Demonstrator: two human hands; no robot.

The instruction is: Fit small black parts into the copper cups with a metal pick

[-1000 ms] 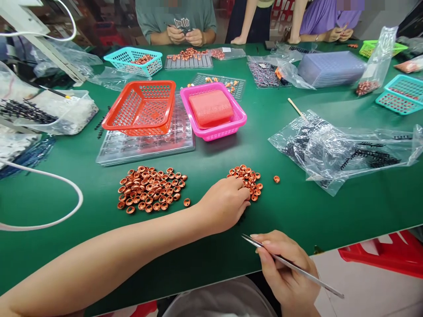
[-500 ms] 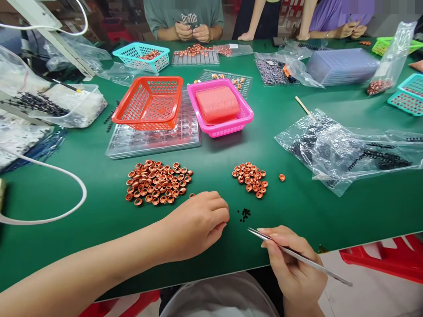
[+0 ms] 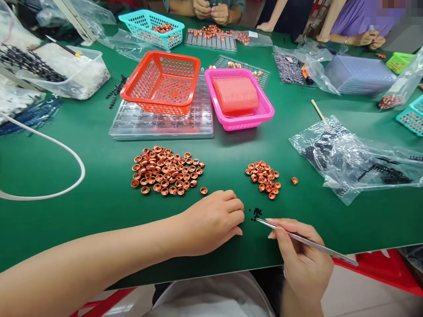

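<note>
My right hand (image 3: 306, 251) grips metal tweezers (image 3: 307, 241) between thumb and fingers. The tweezer tips reach the near edge of a small cluster of tiny black pieces (image 3: 257, 212). Just left of that cluster, my left hand (image 3: 216, 223) rests on the table with its fingers curled; whatever they may hold is hidden. Beyond the left hand lies a large heap of small copper-coloured cups with holes (image 3: 165, 171). A smaller group of the same cups (image 3: 263, 178) lies past the black pieces. Single cups lie apart, one near my left hand (image 3: 204, 190) and one to the right (image 3: 294, 180).
A red basket (image 3: 161, 103) stands on clear plastic trays (image 3: 161, 132), beside a pink basket (image 3: 243, 123) holding a pink block. Plastic bags with black parts (image 3: 343, 154) lie at right. A white cable (image 3: 81, 169) curves in at left. Other people's hands (image 3: 211, 11) work across the table.
The tweezer tips have moved up to the black pieces from just in front of them. My left hand has shifted slightly, uncovering a single cup. The whole view has shifted and tilted.
</note>
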